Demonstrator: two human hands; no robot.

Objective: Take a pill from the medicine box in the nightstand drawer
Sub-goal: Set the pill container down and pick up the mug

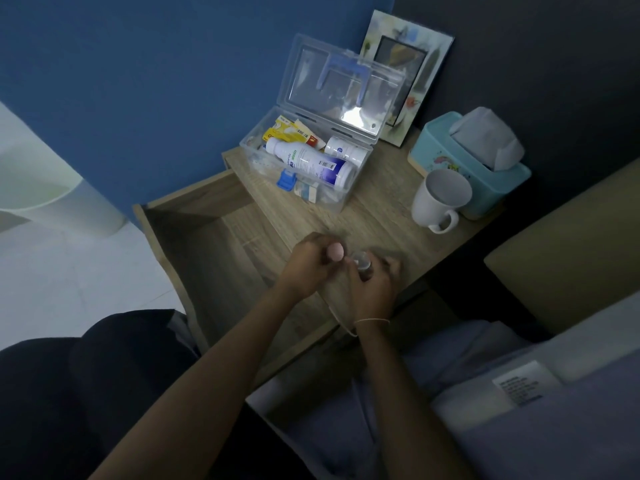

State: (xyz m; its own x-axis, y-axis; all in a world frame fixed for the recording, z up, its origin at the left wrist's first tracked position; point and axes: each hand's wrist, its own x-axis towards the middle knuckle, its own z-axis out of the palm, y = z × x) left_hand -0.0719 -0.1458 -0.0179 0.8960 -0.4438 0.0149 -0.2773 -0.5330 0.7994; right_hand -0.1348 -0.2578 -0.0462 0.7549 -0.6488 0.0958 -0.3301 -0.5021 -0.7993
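A clear plastic medicine box (360, 162) stands on the wooden nightstand (381, 216) with its lid raised, holding a large white bottle (311, 161), a smaller white bottle, cartons and a blue item. Below it the drawer (214, 251) is pulled out toward me. Over the nightstand's front edge my left hand (308, 265) is closed around a small pinkish cap (335, 252). My right hand (375, 282) grips a small clear pill bottle (363, 263) just to the right of the cap. The two hands almost touch. No pill is visible.
A white mug (438, 200) and a teal tissue box (474, 161) stand at the right of the nightstand. A picture frame (407, 74) leans on the wall behind the box. The bed (519, 393) lies at the lower right, a blue wall at the left.
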